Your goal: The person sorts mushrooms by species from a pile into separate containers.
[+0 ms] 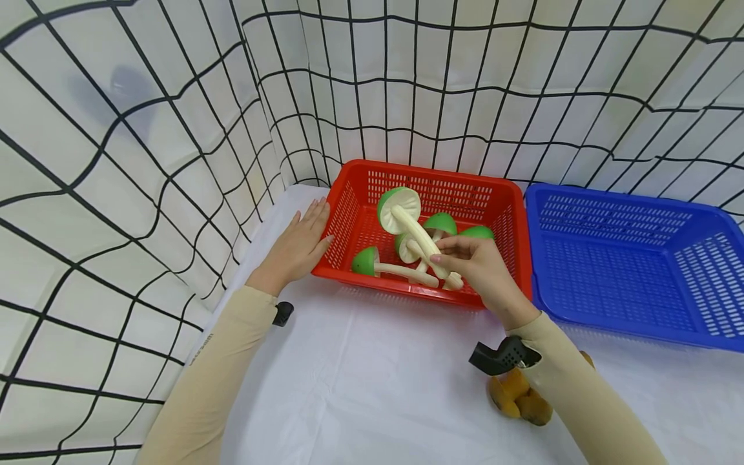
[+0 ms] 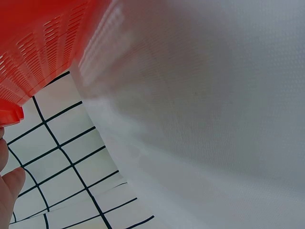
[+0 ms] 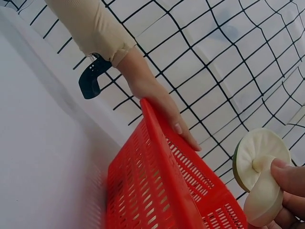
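Note:
My right hand (image 1: pixel 479 265) pinches the pale stem of a green-capped toy mushroom (image 1: pixel 414 227) over the red basket (image 1: pixel 421 290). Its cap points up and to the left, with the gilled underside showing. In the right wrist view the thumb presses on the stem of this mushroom (image 3: pixel 264 191). Below it, several more green-capped mushrooms (image 1: pixel 366 261) lie inside the basket, partly hidden by the hand and the held one. My left hand (image 1: pixel 296 248) rests with fairly straight fingers against the basket's left rim, as the right wrist view also shows.
A blue basket (image 1: pixel 610 326) stands right beside the red one. Brown mushroom-like pieces (image 1: pixel 520 397) lie on the white cloth (image 1: pixel 360 387), partly under my right forearm. Black netting (image 1: pixel 192 155) over white sheeting rises at the left and back.

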A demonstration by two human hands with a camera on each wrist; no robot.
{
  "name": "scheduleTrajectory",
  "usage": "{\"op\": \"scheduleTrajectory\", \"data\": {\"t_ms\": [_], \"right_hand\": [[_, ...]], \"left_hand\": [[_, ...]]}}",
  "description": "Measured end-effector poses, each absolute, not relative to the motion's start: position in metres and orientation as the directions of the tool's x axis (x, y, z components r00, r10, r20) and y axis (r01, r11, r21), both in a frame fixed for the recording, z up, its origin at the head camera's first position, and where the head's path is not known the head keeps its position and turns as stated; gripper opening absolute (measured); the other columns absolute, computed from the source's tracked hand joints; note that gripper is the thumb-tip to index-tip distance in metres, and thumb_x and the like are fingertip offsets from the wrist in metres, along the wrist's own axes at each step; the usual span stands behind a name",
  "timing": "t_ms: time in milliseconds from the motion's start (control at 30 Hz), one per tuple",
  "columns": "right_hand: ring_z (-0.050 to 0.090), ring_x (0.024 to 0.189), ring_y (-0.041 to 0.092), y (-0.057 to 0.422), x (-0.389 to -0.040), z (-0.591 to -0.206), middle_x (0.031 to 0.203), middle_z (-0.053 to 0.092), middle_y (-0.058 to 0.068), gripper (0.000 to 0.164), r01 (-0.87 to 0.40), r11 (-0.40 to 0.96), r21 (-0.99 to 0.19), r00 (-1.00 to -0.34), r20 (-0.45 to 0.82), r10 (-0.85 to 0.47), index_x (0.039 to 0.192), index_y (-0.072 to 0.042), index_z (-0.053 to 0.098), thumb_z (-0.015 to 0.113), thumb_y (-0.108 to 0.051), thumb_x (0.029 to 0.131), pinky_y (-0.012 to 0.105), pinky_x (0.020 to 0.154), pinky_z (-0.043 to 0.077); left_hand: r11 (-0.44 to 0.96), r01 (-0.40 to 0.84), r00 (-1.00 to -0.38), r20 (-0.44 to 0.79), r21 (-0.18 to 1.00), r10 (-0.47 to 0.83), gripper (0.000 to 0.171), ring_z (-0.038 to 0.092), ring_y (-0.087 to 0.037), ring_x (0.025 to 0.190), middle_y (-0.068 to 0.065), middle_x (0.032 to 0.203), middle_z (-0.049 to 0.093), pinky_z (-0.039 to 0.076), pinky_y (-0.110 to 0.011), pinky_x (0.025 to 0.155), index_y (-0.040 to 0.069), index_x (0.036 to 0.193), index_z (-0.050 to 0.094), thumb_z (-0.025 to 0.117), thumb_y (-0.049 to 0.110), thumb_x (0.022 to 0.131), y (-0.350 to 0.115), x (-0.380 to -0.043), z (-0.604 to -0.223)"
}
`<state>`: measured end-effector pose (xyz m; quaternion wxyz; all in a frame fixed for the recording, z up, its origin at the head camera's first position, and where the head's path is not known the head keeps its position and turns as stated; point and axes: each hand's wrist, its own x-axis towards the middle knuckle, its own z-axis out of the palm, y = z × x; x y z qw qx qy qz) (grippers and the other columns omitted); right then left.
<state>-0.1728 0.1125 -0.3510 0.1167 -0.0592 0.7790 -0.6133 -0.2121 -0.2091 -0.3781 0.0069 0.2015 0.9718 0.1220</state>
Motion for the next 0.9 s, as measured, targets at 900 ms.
{"op": "scheduleTrajectory", "data": {"t_ms": [900], "right_hand": [[0.063,0.084,0.018,0.087,-0.227,-0.357,0.098,0.066,0.011,0.028,0.207,0.230,-0.951,-0.928,-0.265,-0.261,0.111,0.004,0.065,0.067,-0.013,0.088,0.036,0.085,0.052]], "left_hand": [[0.888,0.392,-0.917,0.027,0.240,0.398,0.062,0.000,-0.025,0.144,-0.015,0.157,0.005,0.003,-0.045,0.115,-0.004,0.149,0.009,0.033,0.029,0.101,-0.210,-0.213,-0.379]]}}
